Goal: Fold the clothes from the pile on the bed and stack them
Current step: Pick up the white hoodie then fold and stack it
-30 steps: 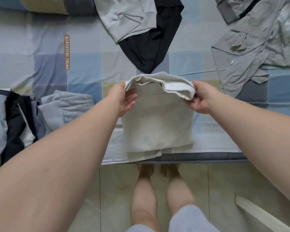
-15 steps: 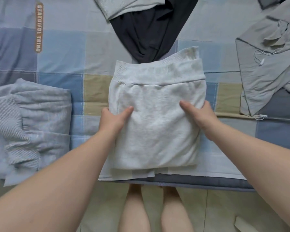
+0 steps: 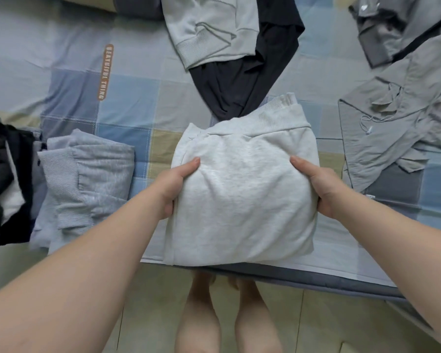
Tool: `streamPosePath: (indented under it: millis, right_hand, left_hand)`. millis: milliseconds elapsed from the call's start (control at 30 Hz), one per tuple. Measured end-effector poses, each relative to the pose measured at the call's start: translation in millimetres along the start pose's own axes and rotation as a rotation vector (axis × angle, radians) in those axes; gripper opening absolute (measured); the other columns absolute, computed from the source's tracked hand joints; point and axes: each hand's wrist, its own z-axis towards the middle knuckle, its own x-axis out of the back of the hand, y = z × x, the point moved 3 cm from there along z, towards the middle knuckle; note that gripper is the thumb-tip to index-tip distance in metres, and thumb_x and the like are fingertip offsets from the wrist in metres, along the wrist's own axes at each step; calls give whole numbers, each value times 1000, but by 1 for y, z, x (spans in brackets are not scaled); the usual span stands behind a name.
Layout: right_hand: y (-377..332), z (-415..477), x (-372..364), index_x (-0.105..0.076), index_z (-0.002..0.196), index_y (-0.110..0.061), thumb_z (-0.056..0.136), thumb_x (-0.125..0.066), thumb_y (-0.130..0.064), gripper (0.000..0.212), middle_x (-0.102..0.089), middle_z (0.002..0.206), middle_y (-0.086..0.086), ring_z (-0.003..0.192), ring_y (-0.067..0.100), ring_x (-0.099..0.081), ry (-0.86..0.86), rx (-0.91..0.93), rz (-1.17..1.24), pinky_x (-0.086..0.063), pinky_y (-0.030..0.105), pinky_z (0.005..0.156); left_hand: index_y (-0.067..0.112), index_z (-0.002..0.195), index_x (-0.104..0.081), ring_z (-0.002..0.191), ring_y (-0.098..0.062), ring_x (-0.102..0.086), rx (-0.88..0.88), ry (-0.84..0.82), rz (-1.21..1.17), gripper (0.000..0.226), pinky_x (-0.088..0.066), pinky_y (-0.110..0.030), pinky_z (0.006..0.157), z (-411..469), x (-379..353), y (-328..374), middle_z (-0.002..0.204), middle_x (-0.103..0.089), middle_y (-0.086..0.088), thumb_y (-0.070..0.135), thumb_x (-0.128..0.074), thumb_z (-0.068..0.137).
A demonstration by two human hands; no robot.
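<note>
A folded light grey sweatshirt [image 3: 242, 197] lies at the near edge of the bed [image 3: 127, 103], its ribbed hem at the far end. My left hand [image 3: 174, 184] grips its left side, thumb on top and fingers under the fabric. My right hand [image 3: 318, 186] grips the right side the same way. To the left sits a folded blue-grey knit garment [image 3: 87, 179], next to a black and white garment [image 3: 3, 179]. Unfolded clothes lie farther back: a grey sweatshirt [image 3: 209, 26] over a black garment [image 3: 242, 80], and grey garments [image 3: 397, 118] at the right.
The bed carries a checked blue, grey and tan sheet with an orange label [image 3: 104, 72]. Its dark edge [image 3: 316, 281] runs just below the sweatshirt. Beyond it is tiled floor [image 3: 148, 314], where my bare legs [image 3: 227, 322] stand.
A second ago my hands held the garment's far end up; they laid it over into a fold, then slid to the sides and took hold of the bundle.
</note>
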Motion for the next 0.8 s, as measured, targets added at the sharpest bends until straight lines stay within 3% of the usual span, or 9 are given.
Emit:
streamPosePath:
  millis: [100,200,300,367,467,533,633,800]
  right_hand:
    - [-38,-28,-7,-72,117,-15,63,-89,-50,67,-76,110,1,102,22,-71,-57,78,23,-51,40,100]
    - [-82,-52,-26,-70,122,-16,73,-83,-49,61,-76,110,-1,104,19,-71,-132,224,44,-50,41,105]
    - [-114,-70,-47,-70,118,-20,48,-86,-68,87,-76,112,-3,105,17,-72,-164,381,-14,-54,39,98]
    - [-125,-75,-57,-71,106,-23,43,-85,-71,81,-76,109,-4,104,17,-72,-143,434,-56,-54,42,98]
    - [-136,-90,-82,-71,101,-20,58,-83,-69,67,-76,108,-1,102,19,-72,-140,451,-79,-54,44,99]
    - [-143,-101,-105,-71,97,-18,78,-78,-56,43,-77,102,-1,93,16,-74,-153,444,-71,-57,38,91]
    - [-155,-114,-147,-70,97,-16,86,-75,-46,33,-76,94,-4,78,10,-74,-188,408,-49,-57,26,67]
    - [-196,-131,-247,-66,98,-17,86,-74,-45,32,-73,99,-3,82,13,-71,-208,449,-73,-56,27,66]
  left_hand:
    - [19,114,-72,99,-20,-73,-83,-18,-40,43,-55,-38,91,-33,6,28,107,-77,0,49,-75,83]
    - [16,113,-73,97,-19,-74,-232,25,-82,41,-56,-36,86,-54,20,58,109,-77,-3,46,-75,84]
    - [14,117,-72,97,-20,-74,-371,131,-101,71,-56,-40,94,-72,36,80,108,-77,-3,59,-84,62]
    - [14,116,-71,98,-20,-74,-454,231,-77,84,-56,-41,95,-84,48,89,106,-77,-1,65,-83,50]
    - [22,103,-71,100,-18,-71,-555,326,15,49,-55,-39,96,-106,71,103,103,-74,4,58,-81,72]
    - [25,102,-69,102,-18,-68,-610,379,68,33,-53,-37,97,-116,94,119,104,-72,6,51,-76,83]
    - [21,115,-68,107,-19,-66,-671,447,91,32,-50,-30,95,-124,135,148,108,-70,5,43,-72,91]
    - [17,126,-63,107,-19,-62,-690,524,131,45,-46,-26,89,-114,225,210,111,-65,5,47,-67,93]
